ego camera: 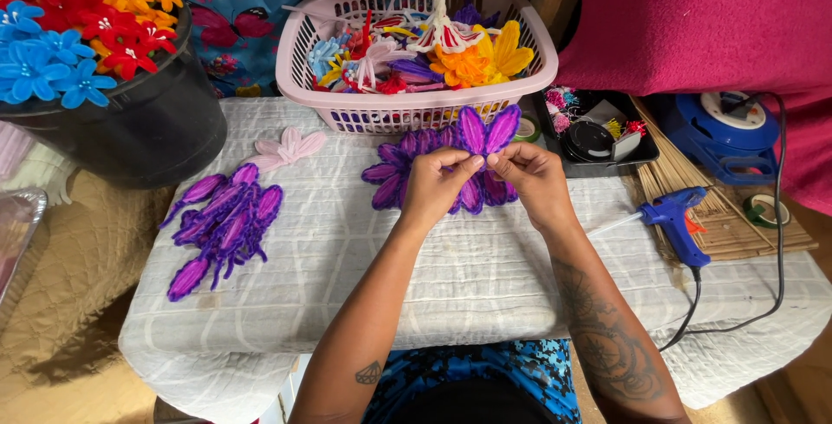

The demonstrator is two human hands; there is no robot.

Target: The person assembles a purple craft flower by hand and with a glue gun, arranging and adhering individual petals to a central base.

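Observation:
My left hand [436, 183] and my right hand [530, 174] meet over the middle of a white quilted table [451, 277]. Both pinch a purple fuzzy-wire flower [485, 134] whose petals fan out above and beside my fingers. My fingertips touch at the flower's middle. More purple petals [386, 183] of the same flower spread out left of my left hand. My hands hide the flower's centre.
A pile of purple wire petals [221, 223] and a pink petal piece [286, 148] lie at left. A pink basket [414, 110] of coloured flowers stands behind. A black bucket [143, 129] of flowers is far left. A blue glue gun [676, 220], sticks [737, 225], a black tray [598, 142] and a cord reel [724, 134] are at right.

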